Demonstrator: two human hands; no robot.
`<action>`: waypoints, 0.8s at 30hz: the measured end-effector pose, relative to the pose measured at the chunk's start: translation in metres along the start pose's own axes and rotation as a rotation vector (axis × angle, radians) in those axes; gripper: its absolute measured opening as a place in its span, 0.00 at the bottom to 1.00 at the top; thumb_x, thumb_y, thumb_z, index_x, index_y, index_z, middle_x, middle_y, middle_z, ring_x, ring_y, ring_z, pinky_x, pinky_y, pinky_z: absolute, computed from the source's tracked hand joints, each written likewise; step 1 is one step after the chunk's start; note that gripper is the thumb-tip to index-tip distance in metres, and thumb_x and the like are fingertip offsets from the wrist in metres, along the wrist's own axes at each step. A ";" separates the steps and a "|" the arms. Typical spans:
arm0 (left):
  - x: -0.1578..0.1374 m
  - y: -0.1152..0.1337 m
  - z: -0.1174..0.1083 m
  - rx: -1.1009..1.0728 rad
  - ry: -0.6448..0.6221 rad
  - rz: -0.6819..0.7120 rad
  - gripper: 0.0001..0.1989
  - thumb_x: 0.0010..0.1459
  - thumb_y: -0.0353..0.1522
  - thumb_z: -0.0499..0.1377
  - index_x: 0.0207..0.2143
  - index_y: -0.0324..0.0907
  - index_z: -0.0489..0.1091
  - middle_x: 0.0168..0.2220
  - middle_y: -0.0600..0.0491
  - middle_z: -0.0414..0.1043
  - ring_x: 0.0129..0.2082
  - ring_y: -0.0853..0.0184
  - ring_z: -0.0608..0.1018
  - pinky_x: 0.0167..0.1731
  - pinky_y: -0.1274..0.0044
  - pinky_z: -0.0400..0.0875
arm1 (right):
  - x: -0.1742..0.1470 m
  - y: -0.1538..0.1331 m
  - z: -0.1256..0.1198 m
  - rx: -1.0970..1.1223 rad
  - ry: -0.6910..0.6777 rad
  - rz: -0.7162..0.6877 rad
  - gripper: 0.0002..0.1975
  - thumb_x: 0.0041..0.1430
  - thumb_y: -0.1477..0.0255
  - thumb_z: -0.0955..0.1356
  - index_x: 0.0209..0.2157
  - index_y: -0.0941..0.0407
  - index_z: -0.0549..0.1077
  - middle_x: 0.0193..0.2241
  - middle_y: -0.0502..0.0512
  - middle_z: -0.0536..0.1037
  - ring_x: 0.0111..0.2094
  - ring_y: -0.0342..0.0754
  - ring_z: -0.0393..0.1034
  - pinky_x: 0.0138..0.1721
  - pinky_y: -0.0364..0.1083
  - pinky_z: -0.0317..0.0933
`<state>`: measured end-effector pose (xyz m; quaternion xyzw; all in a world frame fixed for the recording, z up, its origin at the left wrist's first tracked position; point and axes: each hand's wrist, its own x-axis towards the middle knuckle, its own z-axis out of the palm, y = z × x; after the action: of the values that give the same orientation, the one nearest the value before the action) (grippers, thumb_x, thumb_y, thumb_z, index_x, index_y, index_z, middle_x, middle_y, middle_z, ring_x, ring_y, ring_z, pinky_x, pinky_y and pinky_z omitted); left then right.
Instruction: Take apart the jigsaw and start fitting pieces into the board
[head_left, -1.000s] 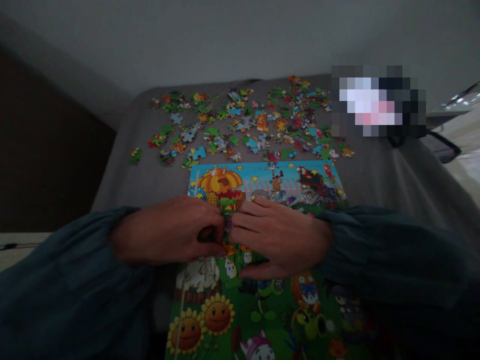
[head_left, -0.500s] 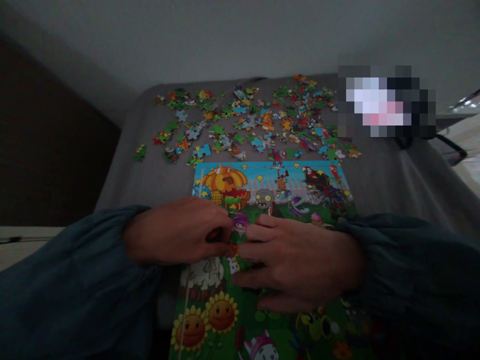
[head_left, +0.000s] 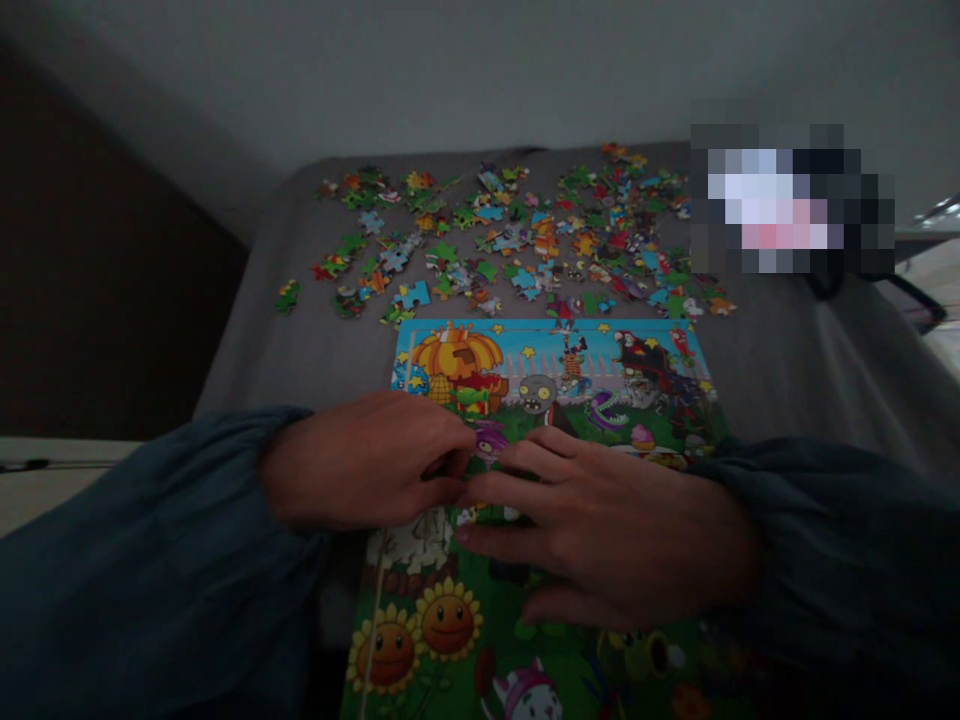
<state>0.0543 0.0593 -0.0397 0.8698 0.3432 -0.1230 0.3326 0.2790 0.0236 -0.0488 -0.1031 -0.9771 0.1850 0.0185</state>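
Observation:
A colourful cartoon puzzle board lies lengthwise before me, showing sunflowers, a pumpkin and zombies. Over its left middle part, my left hand is closed in a pinch. Its fingertips point down at the board, and whatever they hold is hidden. My right hand is open, its fingers stretched out to the left across the middle of the board. The right fingertips meet the left ones just below a purple cartoon figure. Under both hands the picture is covered.
Many loose puzzle pieces are scattered on the grey cloth beyond the board's far edge. A blurred-out object stands at the back right, with a dark strap beside it. A pale wall rises behind.
The right fingers have shifted left and now cover the small orange patch that showed between the hands. The left hand keeps its pinch. The whole view has shifted slightly.

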 end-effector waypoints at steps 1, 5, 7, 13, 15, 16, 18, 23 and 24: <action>0.000 0.000 0.000 -0.005 0.001 -0.003 0.07 0.58 0.32 0.61 0.26 0.43 0.69 0.25 0.57 0.70 0.24 0.70 0.70 0.23 0.76 0.56 | -0.001 0.000 0.000 0.008 -0.003 0.003 0.26 0.62 0.57 0.68 0.57 0.55 0.70 0.56 0.60 0.69 0.52 0.56 0.61 0.48 0.54 0.56; -0.003 -0.003 -0.002 -0.036 -0.011 -0.009 0.08 0.57 0.33 0.63 0.26 0.43 0.69 0.24 0.58 0.70 0.23 0.70 0.69 0.23 0.77 0.56 | -0.002 0.001 -0.001 0.022 -0.019 0.013 0.26 0.62 0.57 0.68 0.57 0.55 0.70 0.56 0.60 0.70 0.53 0.57 0.61 0.48 0.54 0.57; -0.004 -0.009 -0.001 -0.042 -0.008 -0.004 0.09 0.55 0.34 0.66 0.26 0.43 0.69 0.24 0.58 0.69 0.23 0.70 0.69 0.23 0.77 0.56 | -0.003 0.002 -0.001 0.025 -0.019 0.013 0.26 0.62 0.57 0.68 0.58 0.55 0.69 0.56 0.60 0.70 0.52 0.57 0.61 0.48 0.55 0.57; -0.005 -0.024 0.009 -0.016 0.069 0.055 0.15 0.49 0.39 0.71 0.26 0.44 0.67 0.26 0.59 0.68 0.26 0.69 0.69 0.25 0.76 0.56 | -0.003 0.004 -0.003 0.038 -0.026 0.013 0.26 0.62 0.56 0.68 0.57 0.54 0.70 0.56 0.60 0.70 0.51 0.57 0.62 0.48 0.55 0.56; -0.006 -0.024 0.010 -0.008 0.060 0.039 0.17 0.47 0.40 0.71 0.26 0.44 0.66 0.26 0.59 0.67 0.27 0.69 0.68 0.25 0.76 0.55 | -0.003 0.005 -0.003 0.043 -0.027 0.012 0.26 0.62 0.56 0.68 0.58 0.54 0.70 0.57 0.60 0.69 0.51 0.57 0.62 0.48 0.55 0.56; -0.006 -0.023 0.010 -0.006 0.050 0.026 0.17 0.47 0.40 0.72 0.26 0.44 0.66 0.26 0.59 0.67 0.27 0.69 0.68 0.25 0.76 0.55 | -0.003 0.005 -0.002 0.045 -0.029 0.010 0.27 0.62 0.56 0.67 0.58 0.54 0.69 0.57 0.60 0.69 0.51 0.57 0.62 0.48 0.55 0.56; -0.007 -0.021 0.009 -0.007 0.033 0.004 0.18 0.47 0.39 0.72 0.26 0.44 0.65 0.26 0.59 0.67 0.27 0.69 0.68 0.24 0.76 0.54 | -0.004 0.005 -0.002 0.047 -0.030 0.007 0.27 0.63 0.55 0.67 0.58 0.53 0.69 0.57 0.60 0.69 0.52 0.57 0.62 0.48 0.55 0.56; -0.007 -0.017 0.007 -0.023 0.017 -0.027 0.19 0.47 0.39 0.72 0.25 0.44 0.64 0.25 0.59 0.66 0.25 0.69 0.67 0.23 0.75 0.52 | -0.004 0.006 -0.002 0.054 -0.015 0.008 0.26 0.62 0.56 0.68 0.57 0.53 0.70 0.57 0.60 0.69 0.51 0.57 0.62 0.48 0.55 0.57; -0.007 -0.018 0.007 -0.025 0.012 -0.028 0.19 0.46 0.40 0.72 0.25 0.44 0.64 0.25 0.59 0.66 0.25 0.69 0.67 0.23 0.75 0.52 | -0.004 0.006 -0.002 0.052 -0.014 0.010 0.26 0.62 0.56 0.68 0.57 0.53 0.70 0.57 0.60 0.69 0.50 0.57 0.62 0.47 0.55 0.57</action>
<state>0.0370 0.0606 -0.0506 0.8615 0.3587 -0.1179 0.3395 0.2839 0.0288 -0.0492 -0.1060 -0.9715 0.2114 0.0134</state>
